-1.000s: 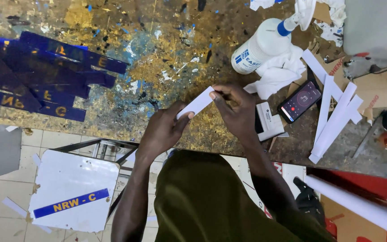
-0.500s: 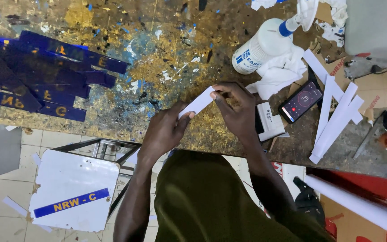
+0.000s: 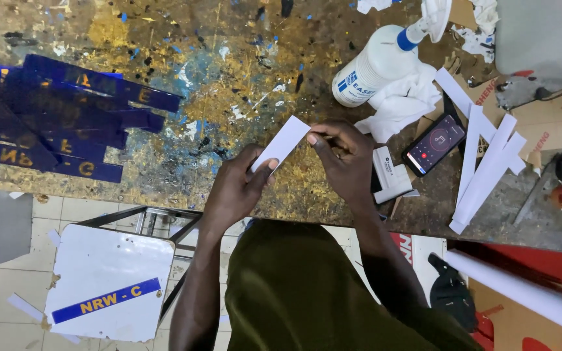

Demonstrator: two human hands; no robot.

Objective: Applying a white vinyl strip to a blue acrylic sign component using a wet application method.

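Both of my hands hold one short white strip [image 3: 281,142] above a paint-spattered workbench [image 3: 216,84]. My left hand [image 3: 237,186] pinches the strip's lower left end. My right hand [image 3: 345,158] grips its upper right end, fingers curled over it. The strip slants up to the right. A pile of dark blue strips with yellow letters [image 3: 60,117] lies on the bench to the left, apart from my hands.
A white spray bottle [image 3: 378,65] lies on a white cloth [image 3: 401,104] at the back right. A lit phone [image 3: 434,144], a small white box [image 3: 390,174] and several long white strips [image 3: 486,169] lie right of my hands. A white stool with a blue label [image 3: 108,289] stands below.
My hands and the white strip have stayed in nearly the same place; the grip looks unchanged.
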